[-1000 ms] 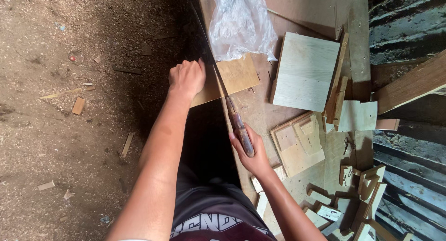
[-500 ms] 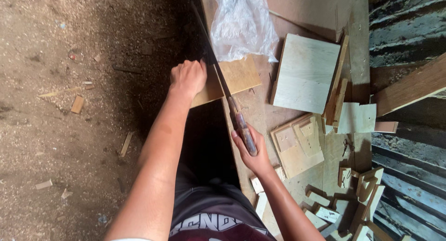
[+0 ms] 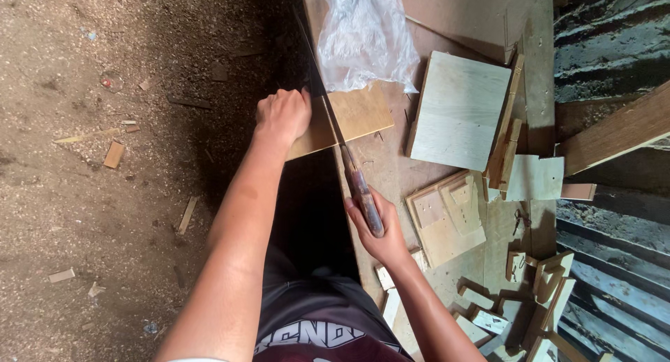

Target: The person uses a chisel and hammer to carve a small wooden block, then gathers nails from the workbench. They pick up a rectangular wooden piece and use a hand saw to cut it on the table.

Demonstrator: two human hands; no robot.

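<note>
Plywood offcut (image 3: 352,118) lies at the counter (image 3: 391,174) edge, its left end overhanging. Handsaw (image 3: 335,128) blade crosses it, running away from me. My right hand (image 3: 377,229), grip closed around the saw's dark handle (image 3: 364,198). My left hand (image 3: 283,116), fingers curled shut on the overhanging end of the offcut. Beyond: crumpled clear plastic bag (image 3: 366,38) touching the offcut's far edge. Right: pale square board (image 3: 457,111), small framed panel (image 3: 447,215), scattered wood blocks (image 3: 488,320). Left, below: sawdust-covered floor (image 3: 105,160).
</note>
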